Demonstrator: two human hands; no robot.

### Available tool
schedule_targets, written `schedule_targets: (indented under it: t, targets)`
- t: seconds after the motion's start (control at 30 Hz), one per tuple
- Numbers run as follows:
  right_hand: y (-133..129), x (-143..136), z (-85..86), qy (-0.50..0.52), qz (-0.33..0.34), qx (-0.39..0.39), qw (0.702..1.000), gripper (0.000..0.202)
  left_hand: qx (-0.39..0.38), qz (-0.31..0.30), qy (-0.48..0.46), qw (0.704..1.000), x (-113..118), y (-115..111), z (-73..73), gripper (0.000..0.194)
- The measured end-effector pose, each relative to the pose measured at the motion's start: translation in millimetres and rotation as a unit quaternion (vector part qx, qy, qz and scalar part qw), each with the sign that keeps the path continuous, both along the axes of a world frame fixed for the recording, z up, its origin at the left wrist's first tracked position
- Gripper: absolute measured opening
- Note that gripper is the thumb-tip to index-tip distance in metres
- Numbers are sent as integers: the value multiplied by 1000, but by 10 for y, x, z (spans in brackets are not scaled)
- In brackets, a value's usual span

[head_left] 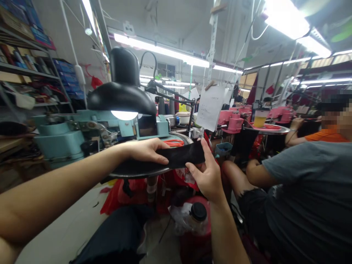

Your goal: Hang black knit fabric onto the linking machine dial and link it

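A black strip of cloth (pixel 183 155) stretches between my hands over the front edge of a round machine table (pixel 143 175). My left hand (pixel 147 150) presses on its left part, thumb along the top and fingers partly hidden. At the right end, my right hand (pixel 207 176) grips the strip between thumb and fingers, palm side toward me. Just behind the strip, an orange-red coil of cord (pixel 173 143) lies on the tabletop. A teal machine (pixel 59 141) stands behind my left forearm, under a black lamp (pixel 123 95).
Below, a bottle with a black lid (pixel 198 211) stands in clear plastic on a red stool (pixel 206 205). Red cloth (pixel 121 198) hangs under the table. A paper sheet (pixel 210 106) hangs ahead. Close on my right sits a person in a grey shirt (pixel 308 179); pink machines (pixel 233 119) stand beyond.
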State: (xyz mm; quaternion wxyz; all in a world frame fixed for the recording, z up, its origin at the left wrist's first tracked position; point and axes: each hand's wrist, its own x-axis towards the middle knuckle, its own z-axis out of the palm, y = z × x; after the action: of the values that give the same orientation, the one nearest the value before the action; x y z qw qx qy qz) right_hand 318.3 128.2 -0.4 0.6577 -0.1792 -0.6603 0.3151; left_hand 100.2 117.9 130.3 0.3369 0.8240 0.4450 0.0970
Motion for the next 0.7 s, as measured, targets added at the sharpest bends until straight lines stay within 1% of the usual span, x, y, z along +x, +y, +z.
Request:
schedule_targets:
  t: [0.1,0.2,0.3,0.37,0.5,0.7]
  targets:
    - [-41,142,-49,39,42,-46,997,93,-8,1,-32,999,0,-4,-39,28]
    - [-94,218,-62,55,56,-60,995,93,-37,3,-71,997,-6,30,-76,26]
    - [-106,194,-52,62,51,-49,996,91,-63,8,-91,994,-34,58,-104,34]
    - [-94,140,-53,67,44,-42,996,88,-64,15,-93,993,-54,64,-112,38]
    - [-72,47,-80,73,30,-40,996,83,-54,38,-84,994,-70,57,-110,36]
    - [-62,29,-102,64,15,-25,997,80,-49,40,-79,995,-69,55,-96,34]
